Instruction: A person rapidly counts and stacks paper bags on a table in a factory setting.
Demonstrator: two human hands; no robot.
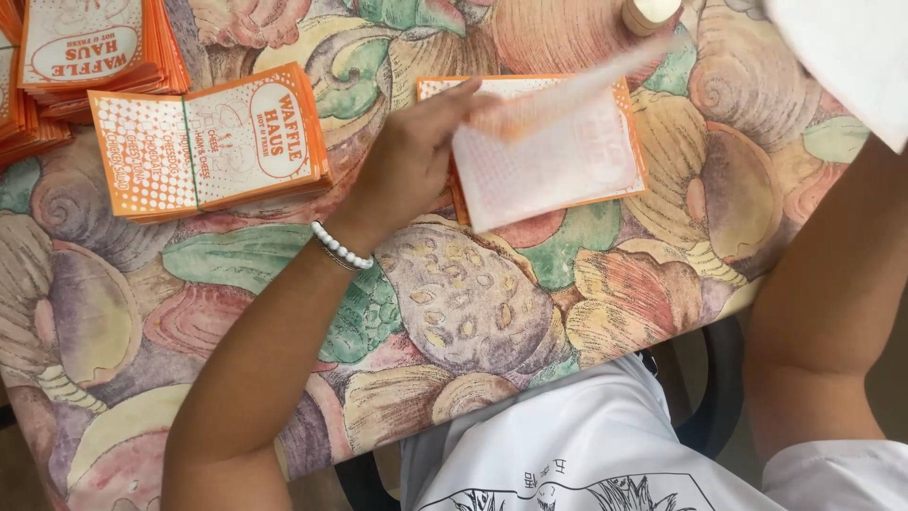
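Note:
My left hand (pixel 411 156) reaches over the table, a white bead bracelet on its wrist. Its fingertips pinch the left edge of a thin white and orange paper bag (pixel 553 161), which is blurred and lifted off a small stack of the same orange-edged bags (pixel 632 114) lying flat at the middle of the table. My right forearm (pixel 832 284) rises along the right edge. Its hand is hidden behind a white sheet-like shape (pixel 846 57) in the top right corner.
A floral and shell-patterned tablecloth (pixel 454 303) covers the table. A folded-open stack of orange printed bags (pixel 213 142) lies at upper left, with taller piles (pixel 85 47) behind it. A small round beige object (pixel 648 11) sits at the top edge. A dark chair shows below the table edge.

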